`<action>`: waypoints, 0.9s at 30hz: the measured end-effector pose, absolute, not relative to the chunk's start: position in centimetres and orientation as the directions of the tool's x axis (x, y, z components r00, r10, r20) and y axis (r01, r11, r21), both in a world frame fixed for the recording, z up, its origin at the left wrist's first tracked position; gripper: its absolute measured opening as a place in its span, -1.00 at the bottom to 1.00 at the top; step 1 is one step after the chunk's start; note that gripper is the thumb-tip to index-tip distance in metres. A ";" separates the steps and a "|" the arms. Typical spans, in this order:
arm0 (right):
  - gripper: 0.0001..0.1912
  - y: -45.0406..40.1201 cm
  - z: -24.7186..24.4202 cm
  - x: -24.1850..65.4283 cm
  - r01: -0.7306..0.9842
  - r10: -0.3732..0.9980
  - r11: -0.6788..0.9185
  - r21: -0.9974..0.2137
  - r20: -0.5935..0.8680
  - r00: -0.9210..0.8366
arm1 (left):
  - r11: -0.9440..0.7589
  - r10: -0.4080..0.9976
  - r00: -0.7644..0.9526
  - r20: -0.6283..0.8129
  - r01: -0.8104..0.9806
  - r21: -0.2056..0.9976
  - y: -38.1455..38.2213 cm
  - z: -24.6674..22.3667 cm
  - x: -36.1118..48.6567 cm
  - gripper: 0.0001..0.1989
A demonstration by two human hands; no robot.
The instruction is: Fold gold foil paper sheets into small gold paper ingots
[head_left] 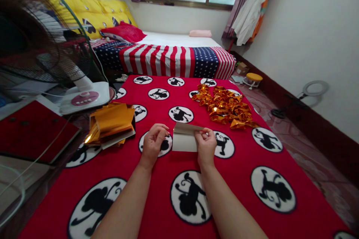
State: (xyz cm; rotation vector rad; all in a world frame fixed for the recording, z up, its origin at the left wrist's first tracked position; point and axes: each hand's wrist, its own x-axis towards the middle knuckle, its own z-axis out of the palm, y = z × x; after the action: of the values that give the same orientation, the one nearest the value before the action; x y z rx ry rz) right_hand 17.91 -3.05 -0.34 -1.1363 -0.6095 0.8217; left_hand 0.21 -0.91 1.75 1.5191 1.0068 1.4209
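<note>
My right hand (pixel 206 143) pinches the right side of a sheet of joss paper (pixel 185 142), pale side up, with a fold along its far edge. To the left of the sheet is my left hand (pixel 155 142), fingers curled and thumb against them. A small gap parts it from the paper, and nothing shows in it. Beyond my left hand, on the left, lies a stack of gold foil paper (pixel 112 121). Folded gold foil ingots (pixel 224 106) are heaped past my right hand.
A red cloth with monkey prints (pixel 232 190) covers the surface before me. An electric fan (pixel 84 95) stands at the left. Behind are a bed with a flag-patterned cover (pixel 165 59) and a red pillow (pixel 125 33). A yellow stool (pixel 254 77) is on the floor at right.
</note>
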 end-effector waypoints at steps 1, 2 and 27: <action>-0.61 -3.1 -0.3 17.9 -0.255 0.821 0.182 -0.950 0.004 0.570 | -0.383 0.922 0.098 0.376 0.073 0.921 -0.9 1.8 0.1 -0.71; -0.60 -3.1 -0.3 17.9 -0.257 0.823 0.175 -0.950 -0.001 0.567 | -0.402 0.911 0.144 0.386 0.109 0.909 -0.9 1.8 0.1 -0.70; -0.66 -3.7 0.7 19.1 -0.384 0.993 -0.018 -0.923 -0.063 0.105 | 0.285 0.917 0.341 -0.207 -0.199 0.938 -0.7 1.5 -0.7 -0.45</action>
State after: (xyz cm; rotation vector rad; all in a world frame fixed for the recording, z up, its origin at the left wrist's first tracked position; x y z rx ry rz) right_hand 19.09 -3.72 0.70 -0.9968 -0.8161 1.3148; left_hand -0.71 -0.74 1.48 0.9847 0.9120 0.9037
